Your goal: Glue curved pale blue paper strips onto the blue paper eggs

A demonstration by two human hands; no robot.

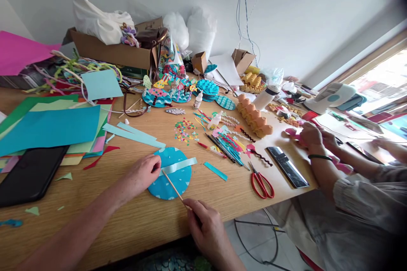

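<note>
A blue paper disc (pixel 181 181) with small pale marks lies flat on the table in front of me. Across it runs a light blue paper strip (pixel 184 164), its right end sticking out past the disc's edge. The fingers of my left hand (pixel 144 172) are closed at the strip's left end, over the disc; the fingertips are partly hidden. My right hand (pixel 206 224) grips a thin wooden stick (pixel 172 185), whose tip touches or nearly touches the strip's lower edge. More light blue strips (pixel 136 134) lie just beyond my left hand.
Red-handled scissors (pixel 262 184), a short blue strip (pixel 216 171) and pencils (pixel 222 148) lie to the right. Coloured paper sheets (pixel 57 125) and a black phone (pixel 30 173) are at left. Glue bottles (pixel 197 100) stand farther back. A co-worker's hands (pixel 313 135) handle pink pieces at right.
</note>
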